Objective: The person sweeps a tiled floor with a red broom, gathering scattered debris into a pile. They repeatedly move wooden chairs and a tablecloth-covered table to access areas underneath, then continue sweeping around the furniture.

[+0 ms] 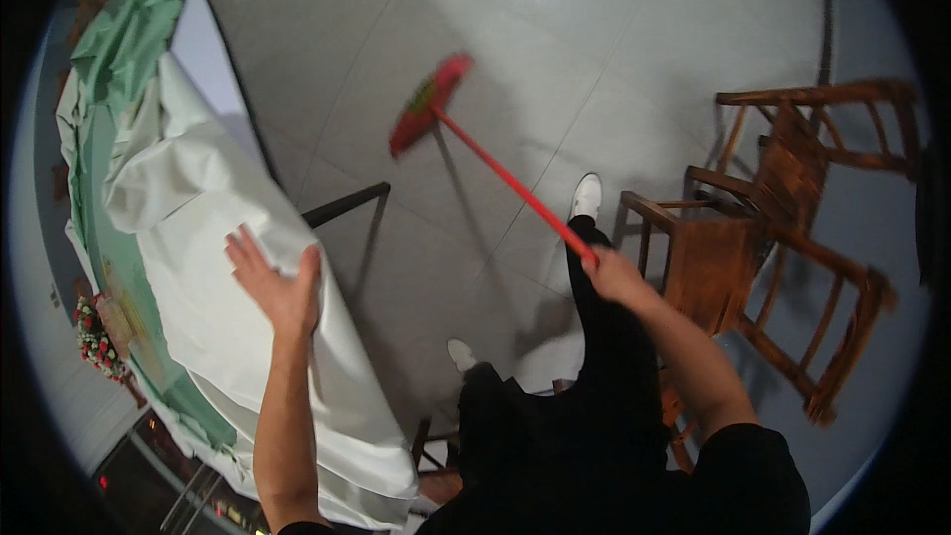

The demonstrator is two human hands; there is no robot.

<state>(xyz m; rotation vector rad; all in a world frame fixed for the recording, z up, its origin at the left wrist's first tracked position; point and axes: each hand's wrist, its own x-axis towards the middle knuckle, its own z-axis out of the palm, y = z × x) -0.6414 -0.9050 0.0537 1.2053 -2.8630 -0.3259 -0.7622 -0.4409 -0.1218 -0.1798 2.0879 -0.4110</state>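
My right hand [614, 275] is closed round the end of a red handle that belongs to a broom [514, 185]. Its red head, with a yellow-green patch, hovers over or touches the grey tiles ahead of me; blur hides which. My left hand [277, 282] is spread open, with nothing in it, over a white tablecloth [238, 337] that drapes a table on my left. Whether the palm touches the cloth, I cannot tell. A green cloth [134, 30] shows along the table's far side, bunched up at its far end.
Wooden chairs [708, 267] stand close on my right, along a grey-blue wall [892, 327]. From under the tablecloth a dark table leg [347, 204] sticks out. Red and white flowers [94, 342] sit beyond the table. Grey tiled floor [555, 69] stretches ahead, with a bright light reflected in it.
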